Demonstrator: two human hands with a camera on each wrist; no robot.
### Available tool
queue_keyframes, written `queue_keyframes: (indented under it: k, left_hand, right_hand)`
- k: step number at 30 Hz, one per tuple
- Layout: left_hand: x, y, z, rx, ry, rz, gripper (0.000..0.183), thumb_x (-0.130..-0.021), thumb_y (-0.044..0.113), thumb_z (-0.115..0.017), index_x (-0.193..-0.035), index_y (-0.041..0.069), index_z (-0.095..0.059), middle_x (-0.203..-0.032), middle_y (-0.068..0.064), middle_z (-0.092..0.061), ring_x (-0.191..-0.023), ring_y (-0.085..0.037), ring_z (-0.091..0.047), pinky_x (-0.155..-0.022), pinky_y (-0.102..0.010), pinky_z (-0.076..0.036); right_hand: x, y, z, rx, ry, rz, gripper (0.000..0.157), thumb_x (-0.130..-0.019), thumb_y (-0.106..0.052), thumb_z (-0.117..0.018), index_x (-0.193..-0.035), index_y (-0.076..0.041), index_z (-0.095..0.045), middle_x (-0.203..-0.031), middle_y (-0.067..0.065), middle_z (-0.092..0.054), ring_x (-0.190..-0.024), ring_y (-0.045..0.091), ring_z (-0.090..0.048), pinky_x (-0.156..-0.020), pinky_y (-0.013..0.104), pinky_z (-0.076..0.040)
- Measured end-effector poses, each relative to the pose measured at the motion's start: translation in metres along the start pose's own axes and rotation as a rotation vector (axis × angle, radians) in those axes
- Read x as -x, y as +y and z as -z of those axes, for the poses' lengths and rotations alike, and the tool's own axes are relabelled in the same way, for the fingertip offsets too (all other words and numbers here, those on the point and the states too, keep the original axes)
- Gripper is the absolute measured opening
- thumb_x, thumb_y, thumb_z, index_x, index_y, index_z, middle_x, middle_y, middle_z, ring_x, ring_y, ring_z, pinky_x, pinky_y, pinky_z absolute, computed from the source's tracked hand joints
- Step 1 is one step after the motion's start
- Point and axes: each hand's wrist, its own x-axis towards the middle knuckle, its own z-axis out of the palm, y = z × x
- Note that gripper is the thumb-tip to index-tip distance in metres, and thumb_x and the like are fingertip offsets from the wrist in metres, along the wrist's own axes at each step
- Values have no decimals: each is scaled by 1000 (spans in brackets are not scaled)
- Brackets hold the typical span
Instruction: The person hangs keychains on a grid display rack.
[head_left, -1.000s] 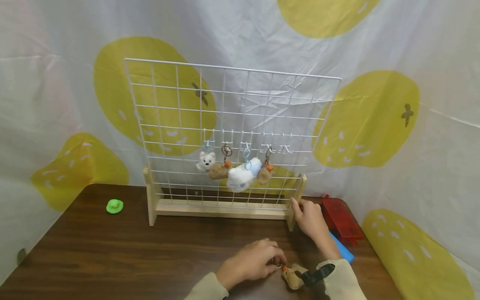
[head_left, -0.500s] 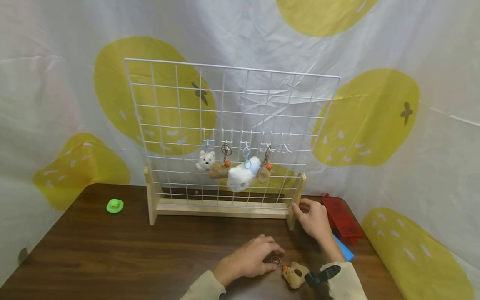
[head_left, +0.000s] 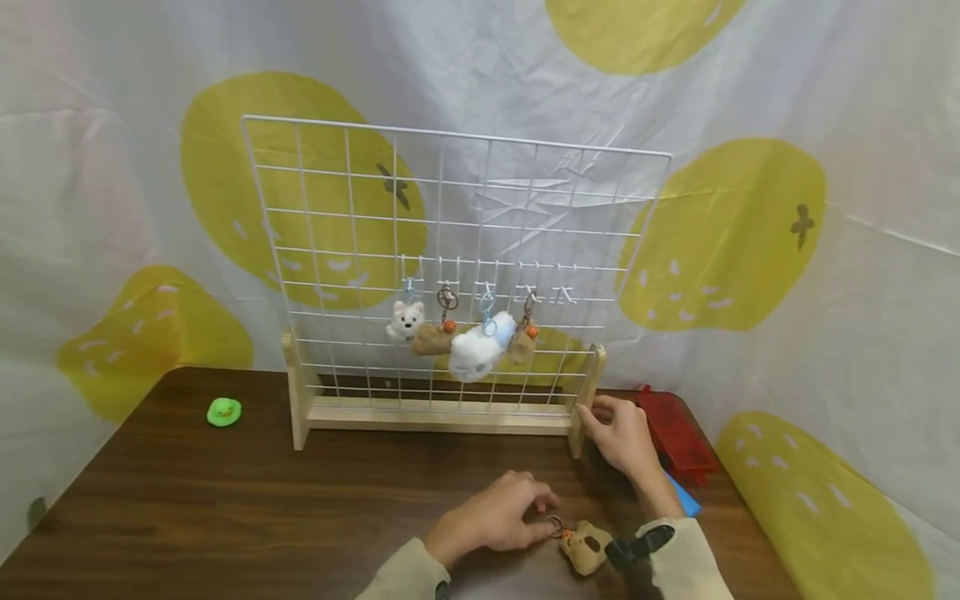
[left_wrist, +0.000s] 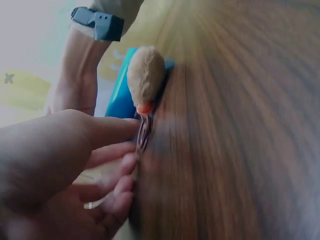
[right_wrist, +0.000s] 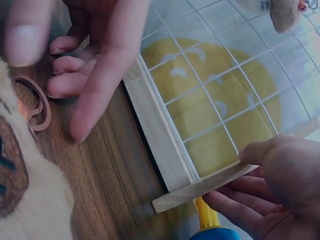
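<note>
On the table lies a tan plush keychain (head_left: 587, 547) with an orange bead and a bronze ring (right_wrist: 44, 107). My left hand (head_left: 491, 515) is at this ring, thumb and fingers spread apart, the thumb tip right beside the ring. With my right hand (head_left: 622, 433) I grip the right wooden upright (right_wrist: 210, 184) of a display stand, thumb on one side and fingers on the other. A white wire grid (head_left: 457, 221) rises from this stand. From its hooks hang several plush keychains, among them a white dog (head_left: 407, 320) and a larger white plush (head_left: 480, 350).
Behind my right forearm are a red translucent box (head_left: 678, 433) and a blue object (head_left: 684, 497). A green rubber duck (head_left: 224, 412) sits at the table's left side. One white hook (head_left: 564, 295) at the right of the row carries no keychain. A patterned curtain hangs behind.
My left fingers have loosened from around the ring and opened. The tan keychain has turned slightly on the table. My right hand stays on the upright.
</note>
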Motion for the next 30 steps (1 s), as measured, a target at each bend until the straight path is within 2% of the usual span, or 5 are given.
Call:
queue_keyframes:
  k: [6,15,21,27,30]
  left_hand:
    - [-2,12,-7,-102,153,48,20,-91,35,-88,-101,19,-80,-93,7,-70,-84,-5,-60,-75,-22,-53]
    - [-4,30,1,-173,198,291,25,-80,-3,-87,-73,14,-69,-76,-5,-69,-70,-27,-71,-55,-39,-58]
    - [2,29,6,-204,133,336,25,-83,-2,-87,-77,13,-67,-78,-6,-69,-74,-28,-74,-59,-42,-60]
    - [1,17,-3,-210,89,297,36,-80,3,-92,-108,5,-70,-81,-7,-70,-85,-35,-76,-65,-44,-64]
    - [9,20,10,-165,58,291,35,-80,0,-90,-108,4,-69,-85,-7,-69,-89,-34,-75,-76,-42,-66]
  right_hand:
    - [0,1,-1,16,6,-12,27,-103,-22,-75,-117,1,-80,-106,22,-82,-102,35,-82,-88,51,-67]
    - [2,-3,-1,-1,10,-11,29,-103,-21,-76,-120,2,-80,-107,24,-82,-102,36,-82,-86,49,-67]
    - [3,-3,0,10,18,-18,31,-102,-20,-76,-121,4,-79,-108,26,-81,-105,37,-81,-86,48,-67]
    - [4,-4,-1,7,25,-16,30,-102,-19,-76,-121,4,-79,-108,26,-81,-104,37,-81,-84,45,-68]
    - [3,-6,-2,7,26,-9,29,-102,-19,-76,-120,4,-80,-107,25,-81,-103,38,-81,-83,45,-68]
